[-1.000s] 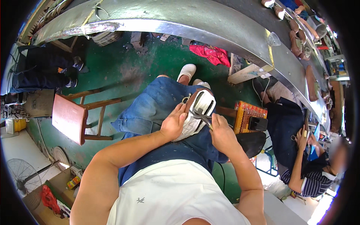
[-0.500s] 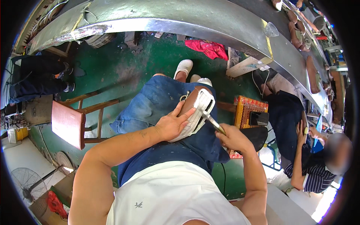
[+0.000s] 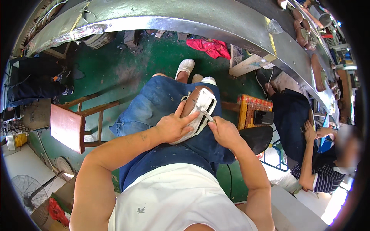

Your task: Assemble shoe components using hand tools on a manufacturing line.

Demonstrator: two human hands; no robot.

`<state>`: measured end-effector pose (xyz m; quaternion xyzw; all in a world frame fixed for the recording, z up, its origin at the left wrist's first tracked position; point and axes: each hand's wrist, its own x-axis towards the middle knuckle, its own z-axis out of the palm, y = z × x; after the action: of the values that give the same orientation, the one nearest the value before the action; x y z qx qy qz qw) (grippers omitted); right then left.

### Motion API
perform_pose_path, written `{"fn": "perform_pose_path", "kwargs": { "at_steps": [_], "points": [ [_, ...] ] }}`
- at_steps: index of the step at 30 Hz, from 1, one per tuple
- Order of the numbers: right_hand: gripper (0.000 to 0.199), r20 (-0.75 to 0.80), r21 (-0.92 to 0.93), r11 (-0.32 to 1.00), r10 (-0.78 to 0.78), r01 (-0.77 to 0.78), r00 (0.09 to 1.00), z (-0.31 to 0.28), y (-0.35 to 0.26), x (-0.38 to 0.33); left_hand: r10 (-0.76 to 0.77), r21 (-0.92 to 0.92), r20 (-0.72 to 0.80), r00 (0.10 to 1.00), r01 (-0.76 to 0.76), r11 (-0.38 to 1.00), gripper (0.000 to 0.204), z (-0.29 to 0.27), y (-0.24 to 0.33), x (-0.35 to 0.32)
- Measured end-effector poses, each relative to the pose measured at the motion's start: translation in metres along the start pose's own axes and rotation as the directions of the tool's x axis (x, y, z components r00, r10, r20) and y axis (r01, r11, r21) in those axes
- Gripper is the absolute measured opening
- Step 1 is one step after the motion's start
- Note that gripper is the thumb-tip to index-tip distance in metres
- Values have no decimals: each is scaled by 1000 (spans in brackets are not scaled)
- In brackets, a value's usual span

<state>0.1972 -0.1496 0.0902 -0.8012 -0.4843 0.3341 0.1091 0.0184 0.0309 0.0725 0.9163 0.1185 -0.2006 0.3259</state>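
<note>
Head view, middle of the frame: a brown shoe (image 3: 192,101) with a white rim lies across the blue apron (image 3: 140,102) on the person's lap, its brown end pointing up and slightly right. The left hand (image 3: 173,127) comes in from the lower left and lies over the shoe's near side with fingers spread; whether that grip closes around it or only presses, I cannot tell. The right hand (image 3: 227,133), just right of centre, has its grip wrapped around the handle end of a metal tool (image 3: 207,115), whose head meets the white rim or sits just above it; the exact kind of head is too small to make out. By its look the shoe should be fairly light, with a smooth, perhaps slightly slippery brown upper and a firmer body that keeps its shape; the sides below the rim seem the best place to take hold, leaving the white edge free. The tool looks hard, stiff and heavier toward its head, best held by the handle. As for markings, a small dark emblem (image 3: 140,210) sits on the white shirt (image 3: 177,196) at lower centre, and a pale board (image 3: 248,66) under the metal worktop (image 3: 169,13), upper right, carries faint lettering.
</note>
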Motion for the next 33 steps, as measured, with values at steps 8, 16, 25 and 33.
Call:
{"fn": "perform_pose_path", "kwargs": {
  "at_steps": [8, 16, 25, 33],
  "points": [
    [37, -45, 275, 960, -38, 49, 998, 9, -2, -24, -289, -638, -290, 913, 41, 769, 77, 53, -20, -26],
    [37, -20, 192, 975, -112, 114, 993, 18, -28, -33, -250, -653, -211, 945, 54, 755, 79, 55, -31, -24],
    [36, -67, 135, 982, -124, 132, 990, 31, -32, -38, -134, -712, -153, 979, -16, 702, 92, 48, -38, -29],
    [34, -136, 595, 801, 28, 59, 990, 47, 8, -56, -20, -367, -175, 984, -46, 929, 90, -35, -17, -46]
  ]
}}
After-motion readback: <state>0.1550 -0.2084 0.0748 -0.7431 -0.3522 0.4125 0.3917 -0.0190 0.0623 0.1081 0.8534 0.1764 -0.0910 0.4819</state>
